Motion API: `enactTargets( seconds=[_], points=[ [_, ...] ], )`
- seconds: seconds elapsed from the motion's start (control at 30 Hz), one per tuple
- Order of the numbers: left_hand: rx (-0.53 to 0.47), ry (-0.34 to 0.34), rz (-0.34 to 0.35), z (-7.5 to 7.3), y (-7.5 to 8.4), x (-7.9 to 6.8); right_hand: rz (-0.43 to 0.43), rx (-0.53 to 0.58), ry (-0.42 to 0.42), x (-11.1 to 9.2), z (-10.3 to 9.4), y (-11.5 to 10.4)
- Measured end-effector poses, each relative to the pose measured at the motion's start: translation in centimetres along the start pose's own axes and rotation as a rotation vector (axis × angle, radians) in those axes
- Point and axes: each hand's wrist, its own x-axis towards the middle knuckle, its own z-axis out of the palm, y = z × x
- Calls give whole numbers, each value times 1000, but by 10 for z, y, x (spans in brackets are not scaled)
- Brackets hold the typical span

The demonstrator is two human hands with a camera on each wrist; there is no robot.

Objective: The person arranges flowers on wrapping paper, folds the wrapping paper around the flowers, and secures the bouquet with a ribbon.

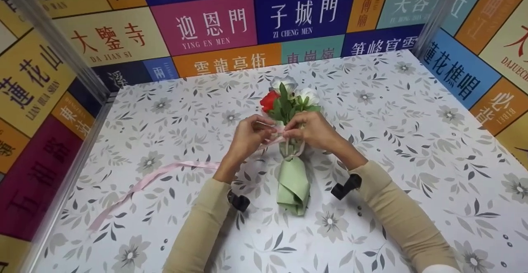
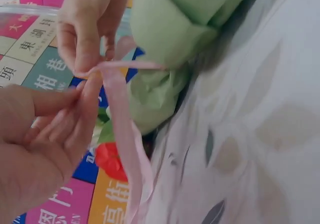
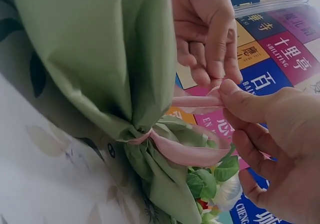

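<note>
A small bouquet lies on the table, wrapped in green paper [image 1: 293, 184] that is gathered at a narrow neck. Its red flower [image 1: 269, 101] and white flowers [image 1: 307, 95] point away from me. Around the neck runs a pink ribbon [image 3: 187, 151], tied close against the paper. Thumb and forefinger of my right hand [image 1: 312, 129] pinch the ribbon above the neck. My left hand [image 1: 248, 135] meets it there, fingertips on the same ribbon, other fingers loosely bent. From their fingertips a length of ribbon hangs down in the left wrist view.
One long ribbon tail [image 1: 152, 178] trails over the table to the left of my left forearm. The table [image 1: 396, 223] has a white cover printed with grey flowers and leaves. Panels with coloured lettered blocks [image 1: 206, 25] stand along its back and sides.
</note>
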Motion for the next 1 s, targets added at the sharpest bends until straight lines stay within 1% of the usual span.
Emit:
enactTargets(
  seconds=[0.07, 0.13, 0.2, 0.33, 0.4, 0.47, 0.53, 0.6, 0.67, 0.73, 0.8, 0.83, 0.87, 0.93, 1.0],
  points=[
    [164, 39, 18, -5, -1, 3, 29, 22, -25, -1, -3, 0],
    [328, 54, 22, -11, -2, 6, 38, 30, -53, -1, -5, 0],
    [458, 45, 22, -15, -4, 8, 39, 28, -75, -1, -6, 1],
    [641, -8, 12, -22, -9, 13, 51, 22, -91, -2, -9, 1],
    [693, -45, -21, -24, -12, 15, 65, 23, -90, -3, -10, 2],
    [725, -77, -83, -26, -14, 17, 72, 24, -91, -4, -10, 3],
    [750, -92, -156, -29, -16, 18, 70, 20, -94, -4, -10, 3],
    [778, -96, -204, -31, -18, 19, 65, 20, -93, -4, -10, 3],
    [805, -88, -216, -35, -20, 20, 63, 24, -93, -4, -10, 3],
    [823, -73, -204, -37, -22, 20, 62, 31, -94, -4, -10, 3],
    [845, -45, -173, -39, -24, 21, 61, 37, -96, -4, -11, 2],
    [864, -18, -159, -40, -25, 21, 59, 37, -98, -4, -11, 2],
    [880, 2, -157, -41, -25, 21, 58, 36, -100, -4, -11, 2],
    [894, 36, -172, -42, -26, 22, 57, 35, -103, -3, -11, 2],
    [894, 49, -204, -44, -25, 23, 59, 30, -105, -3, -12, 2]
  ],
)
